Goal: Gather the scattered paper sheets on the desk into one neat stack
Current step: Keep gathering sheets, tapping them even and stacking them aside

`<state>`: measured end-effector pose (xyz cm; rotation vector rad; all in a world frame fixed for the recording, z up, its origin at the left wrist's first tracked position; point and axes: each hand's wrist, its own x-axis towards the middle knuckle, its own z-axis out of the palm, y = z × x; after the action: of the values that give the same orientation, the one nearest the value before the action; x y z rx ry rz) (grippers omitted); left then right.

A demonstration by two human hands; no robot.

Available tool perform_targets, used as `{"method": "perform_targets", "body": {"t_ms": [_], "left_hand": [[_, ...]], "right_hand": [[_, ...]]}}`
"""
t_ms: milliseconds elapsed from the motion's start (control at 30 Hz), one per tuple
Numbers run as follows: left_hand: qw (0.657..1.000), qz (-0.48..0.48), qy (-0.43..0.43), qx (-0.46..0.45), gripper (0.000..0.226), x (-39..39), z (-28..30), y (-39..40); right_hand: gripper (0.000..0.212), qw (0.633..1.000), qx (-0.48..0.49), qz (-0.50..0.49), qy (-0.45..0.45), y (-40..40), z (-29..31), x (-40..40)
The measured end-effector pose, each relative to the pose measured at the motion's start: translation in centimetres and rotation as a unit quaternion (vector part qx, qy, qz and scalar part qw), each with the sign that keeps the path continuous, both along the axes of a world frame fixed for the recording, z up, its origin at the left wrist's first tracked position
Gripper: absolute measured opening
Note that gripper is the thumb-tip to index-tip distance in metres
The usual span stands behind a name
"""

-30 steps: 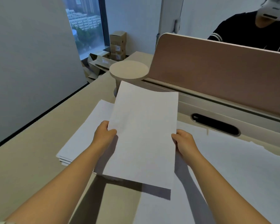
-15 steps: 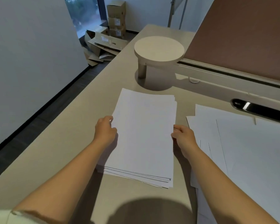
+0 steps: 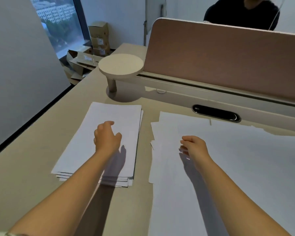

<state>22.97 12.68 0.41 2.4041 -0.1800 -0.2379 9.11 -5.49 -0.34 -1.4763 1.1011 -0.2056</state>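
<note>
Head view: the paper stack (image 3: 107,132) lies on the desk (image 3: 24,176) at 9 o'clock; the left hand (image 3: 106,137) hovers over it, loosely curled, holding nothing. The right hand (image 3: 194,147), relaxed and empty, hangs over the scattered sheets (image 3: 237,167) at 3 o'clock.

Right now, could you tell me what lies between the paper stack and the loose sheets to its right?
In the head view, only a bare strip of desk separates the stack from the loose sheets.

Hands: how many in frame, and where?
2. The left hand is over the stack, holding nothing. The right hand is over the loose sheets to the right, fingers loosely curled. The person behind the divider shows no hands; theirs may be hidden.
</note>
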Motion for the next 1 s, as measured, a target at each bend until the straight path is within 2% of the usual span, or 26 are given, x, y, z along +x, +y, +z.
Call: {"method": "perform_targets", "body": {"t_ms": [233, 400, 533, 633, 733, 800, 900, 967, 1000], "left_hand": [[0.992, -0.088, 0.082, -0.042, 0.046, -11.1, -1.4, -6.9], [0.984, -0.108, 0.137, 0.046, 0.051, -16.0, -4.3, -9.4], [0.981, -0.091, 0.121, 0.120, 0.050, -17.4, -5.6, -10.4], [0.977, -0.081, 0.144, 0.132, 0.057, -18.5, -5.5, -11.3], [0.972, -0.075, 0.179, 0.131, 0.066, -19.0, -5.1, -11.9], [0.967, -0.075, 0.205, 0.132, 0.069, -19.2, -4.8, -12.0], [0.958, -0.113, 0.198, 0.173, 0.048, -19.2, -4.3, -12.0], [0.965, -0.120, 0.172, 0.160, 0.018, -18.8, -4.0, -11.9], [0.971, -0.109, 0.163, 0.134, 0.016, -18.5, -4.0, -11.8]], "right_hand": [[0.034, 1.000, -0.019, 0.003, 0.015, -6.4, -0.8, -10.4], [0.041, 0.991, -0.075, 0.007, 0.109, -10.0, -2.9, -17.0], [0.043, 0.966, -0.134, 0.000, 0.223, -10.9, -3.8, -19.5], [0.049, 0.975, -0.112, -0.015, 0.189, -11.3, -4.6, -20.0], [0.061, 0.992, -0.020, -0.059, 0.105, -11.7, -5.2, -19.5], [0.057, 0.994, 0.027, -0.070, 0.083, -11.8, -5.4, -19.2], [0.021, 0.995, 0.060, -0.052, 0.061, -11.8, -5.5, -19.0], [0.034, 0.996, 0.049, -0.031, 0.067, -12.2, -5.8, -18.8], [0.034, 0.997, 0.038, -0.030, 0.063, -12.3, -5.8, -18.7]]}}
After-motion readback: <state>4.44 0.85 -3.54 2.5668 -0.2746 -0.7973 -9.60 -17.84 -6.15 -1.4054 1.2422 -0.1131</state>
